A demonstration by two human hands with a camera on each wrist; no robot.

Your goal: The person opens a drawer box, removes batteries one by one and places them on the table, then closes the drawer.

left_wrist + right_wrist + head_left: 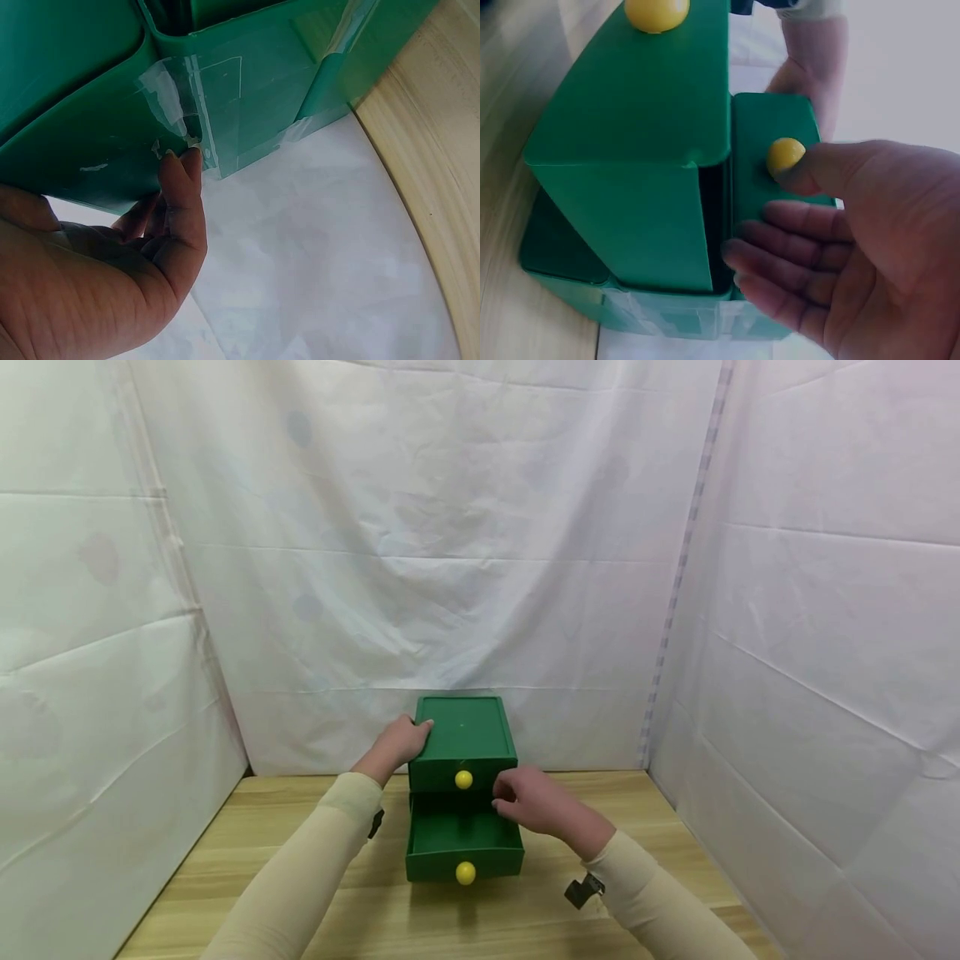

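Found lower centre, head view: boxy, smooth plastic cabinet [465, 727], lower drawer [465, 835] out, ball-shaped knobs [465, 873]. Noted left hand [401, 741] gripping cabinet; right hand [536, 797] loose, released. Seen only from wrists: clear tape [225, 112].

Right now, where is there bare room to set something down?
Tabletop is bare between left curtain and left sleeve, and before the open lower drawer, up to right sleeve. The top of the green cabinet is bare right of the left hand. Crowded: above that drawer's right edge, around the right hand.

Green cabinet [462, 727], one drawer [435, 866] pulled out
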